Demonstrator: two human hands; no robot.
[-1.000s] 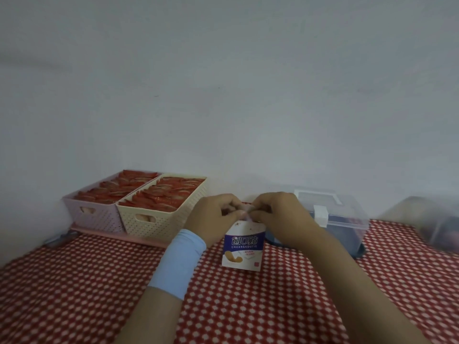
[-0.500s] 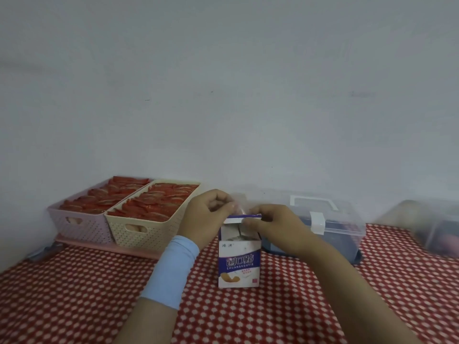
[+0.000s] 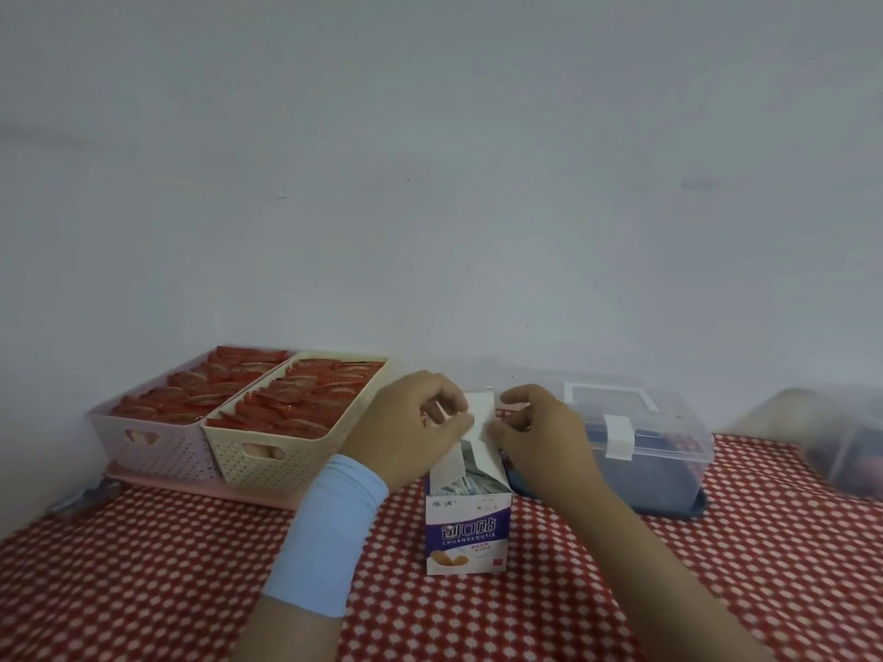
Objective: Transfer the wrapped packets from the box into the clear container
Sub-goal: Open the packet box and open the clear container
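head view: the box (image 3: pixel 468 527) stands upright on the checked cloth (image 3: pixel 143 566) at lower centre, its top open. pale packets (image 3: pixel 466 484) show inside, though only their top edges, too blurred to count. the left hand (image 3: pixel 411 427) and right hand (image 3: pixel 544 437) each pinch an edge of the raised white flap (image 3: pixel 482 418) with curled fingers. the fingertips are partly hidden behind the card. a blue wristband (image 3: pixel 329 532) wraps the left wrist, and both forearms are cut off by the bottom edge.

the container (image 3: pixel 659 451) sits right of centre, just behind the box. its lid is down with a white clasp (image 3: pixel 619 434) over the front, its left end is hidden by the right hand, and its dark contents are unreadable. a second tub (image 3: pixel 841 446) at the right edge is cut off and smeared. two baskets (image 3: pixel 267 451) of red packs sit at left against the wall, the pink one half hidden. cloth shows in wide stretches at lower left and lower right.
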